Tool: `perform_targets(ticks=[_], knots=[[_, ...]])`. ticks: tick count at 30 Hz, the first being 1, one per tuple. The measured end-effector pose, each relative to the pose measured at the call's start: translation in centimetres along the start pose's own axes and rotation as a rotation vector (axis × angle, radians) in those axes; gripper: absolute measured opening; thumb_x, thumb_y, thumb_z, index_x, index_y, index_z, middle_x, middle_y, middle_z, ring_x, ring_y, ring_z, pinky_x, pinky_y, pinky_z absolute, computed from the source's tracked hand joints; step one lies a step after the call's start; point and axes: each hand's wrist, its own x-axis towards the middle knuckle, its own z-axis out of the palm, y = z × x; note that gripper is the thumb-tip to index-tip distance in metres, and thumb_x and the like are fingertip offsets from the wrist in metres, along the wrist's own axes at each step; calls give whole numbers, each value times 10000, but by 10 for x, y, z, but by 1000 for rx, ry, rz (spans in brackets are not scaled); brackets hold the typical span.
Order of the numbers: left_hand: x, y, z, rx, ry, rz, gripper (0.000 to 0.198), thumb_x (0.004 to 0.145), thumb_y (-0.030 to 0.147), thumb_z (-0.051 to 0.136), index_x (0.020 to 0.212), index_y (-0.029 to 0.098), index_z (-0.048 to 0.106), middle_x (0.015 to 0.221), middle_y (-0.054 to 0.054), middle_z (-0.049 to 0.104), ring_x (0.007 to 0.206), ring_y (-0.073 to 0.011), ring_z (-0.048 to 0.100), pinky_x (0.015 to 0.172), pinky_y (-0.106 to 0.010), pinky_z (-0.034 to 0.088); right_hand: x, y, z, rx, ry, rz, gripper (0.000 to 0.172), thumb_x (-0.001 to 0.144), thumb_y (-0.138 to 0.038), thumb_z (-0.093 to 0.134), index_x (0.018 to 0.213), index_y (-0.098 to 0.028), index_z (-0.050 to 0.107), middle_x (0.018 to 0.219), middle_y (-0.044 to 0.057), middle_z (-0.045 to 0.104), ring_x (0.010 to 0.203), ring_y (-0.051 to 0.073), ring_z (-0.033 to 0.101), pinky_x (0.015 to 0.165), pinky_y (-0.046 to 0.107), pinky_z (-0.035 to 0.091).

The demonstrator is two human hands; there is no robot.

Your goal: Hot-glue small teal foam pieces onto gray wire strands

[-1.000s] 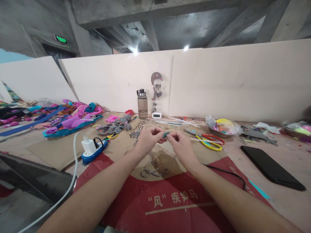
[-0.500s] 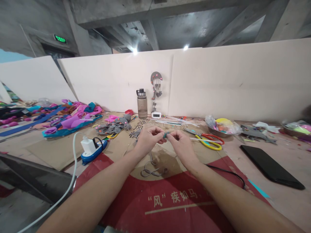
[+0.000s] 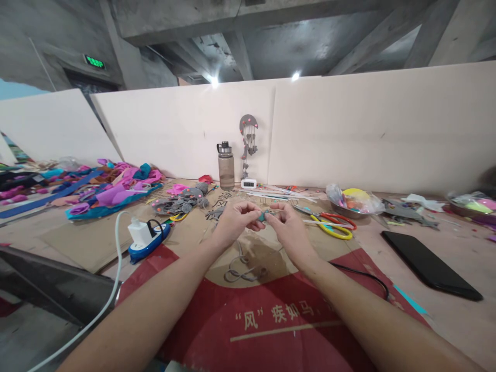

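Between the fingertips of both hands is a small teal-green piece [image 3: 263,216], too small to make out its kind. My left hand [image 3: 241,219] is closed in a pinch on its left side. From the right, my right hand [image 3: 285,225] pinches it with thumb and forefinger. Both hands are held above the brown and red cardboard sheet [image 3: 271,305]. Under them lies a loose grey cord [image 3: 244,274], curled on the cardboard. Scissors with yellow and red handles [image 3: 334,226] lie just right of my right hand.
Grey felt pieces [image 3: 180,202] lie left of my hands, near a blue power strip [image 3: 149,248]. A bottle [image 3: 226,168] and a small digital clock [image 3: 248,184] stand at the back, below a hanging grey moon ornament [image 3: 248,124]. To the right are a bowl [image 3: 356,211] and a phone [image 3: 430,266].
My fingers have shifted slightly around the small teal-green piece, and more of it shows between them. Both hands stay in nearly the same place.
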Motion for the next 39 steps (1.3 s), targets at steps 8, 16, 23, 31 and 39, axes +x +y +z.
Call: perform_targets(ticks=[8, 16, 23, 31, 39], knots=[[2, -4, -2, -87, -34, -97, 208, 692, 294, 682, 764, 116, 601, 616, -49, 671, 533, -123, 633, 553, -230, 514, 0, -5, -1, 62, -52, 10, 215, 690, -374, 580, 733, -163, 593, 653, -11, 565, 592, 112, 429, 583, 246, 340], [4, -6, -5, -116, -61, -107, 207, 683, 283, 698, 759, 105, 624, 608, -54, 664, 526, -121, 623, 503, -208, 492, 2, 2, 2, 87, -53, 29, 210, 664, -388, 593, 691, -182, 560, 571, -46, 496, 532, 101, 377, 535, 240, 285], [5, -9, -9, -122, -111, -126, 230, 696, 317, 704, 762, 108, 632, 636, -42, 651, 536, -114, 621, 492, -198, 480, 1, -1, 1, 121, -59, 54, 207, 656, -386, 600, 676, -186, 551, 573, -50, 491, 517, 92, 359, 532, 239, 282], [8, -11, -12, -181, -100, -155, 357, 724, 437, 666, 858, 107, 635, 803, -64, 650, 562, -128, 644, 466, -208, 477, 1, -2, -2, 164, -79, 115, 227, 686, -403, 591, 699, -181, 546, 542, -69, 436, 446, 63, 283, 468, 240, 208], [15, -21, -20, -44, -38, -96, 361, 739, 461, 638, 841, 114, 621, 839, -81, 667, 552, -101, 622, 478, -202, 472, 3, 2, 0, 225, -76, 140, 201, 674, -374, 607, 682, -191, 524, 515, -90, 389, 423, 54, 244, 450, 241, 186]])
